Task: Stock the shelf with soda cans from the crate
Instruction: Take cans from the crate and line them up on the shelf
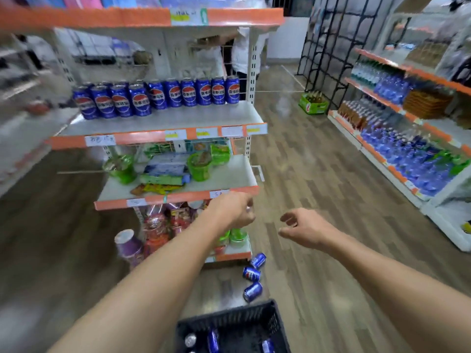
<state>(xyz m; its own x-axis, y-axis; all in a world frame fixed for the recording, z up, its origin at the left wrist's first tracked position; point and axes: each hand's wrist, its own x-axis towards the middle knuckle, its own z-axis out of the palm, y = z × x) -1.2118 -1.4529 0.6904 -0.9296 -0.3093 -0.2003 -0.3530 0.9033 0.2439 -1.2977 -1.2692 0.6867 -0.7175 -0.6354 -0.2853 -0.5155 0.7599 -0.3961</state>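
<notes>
A row of several blue soda cans (158, 96) stands along the back of the white shelf (193, 118) with an orange front strip. A black crate (229, 319) sits on the floor at the bottom of the view, with blue cans (212, 340) lying inside. Three more blue cans (252, 291) lie on the floor between the crate and the shelf's base. My left hand (235, 210) hangs in front of the lower shelf with loosely curled fingers and holds nothing. My right hand (303, 229) is beside it over the floor, fingers relaxed and empty.
The lower shelf (229, 179) carries green cups and snack packs; the bottom shelf holds red packets and a purple cup (128, 242). Across the wooden aisle, a long rack (407, 138) is stacked with bottles. A green box (313, 103) sits on the floor. A person stands behind the shelf.
</notes>
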